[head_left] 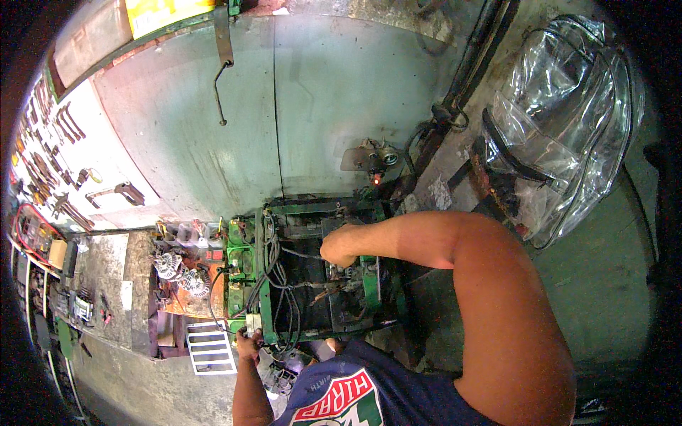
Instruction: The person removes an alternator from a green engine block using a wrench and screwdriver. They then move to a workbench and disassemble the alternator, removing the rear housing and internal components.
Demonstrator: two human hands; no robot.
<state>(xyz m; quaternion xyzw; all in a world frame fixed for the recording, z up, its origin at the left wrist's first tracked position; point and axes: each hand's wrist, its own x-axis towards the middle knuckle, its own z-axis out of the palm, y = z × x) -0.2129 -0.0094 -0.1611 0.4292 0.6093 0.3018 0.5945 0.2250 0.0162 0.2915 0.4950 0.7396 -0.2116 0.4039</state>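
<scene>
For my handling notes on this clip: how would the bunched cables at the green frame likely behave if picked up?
The bunched cables would probably flex rather than stay rigid, since they curve in loose loops. Lifting one might drag others, as several strands cross. They could also snag on the green frame, because they run close along its left bar.

Shield emblem (pixel 335 406) with lettering (pixel 344 395) on navy shirt (pixel 419 397)

Right grip (pixel 339 245) over the green frame (pixel 266 305) — left grip (pixel 249 345) by its near-left corner.
</scene>
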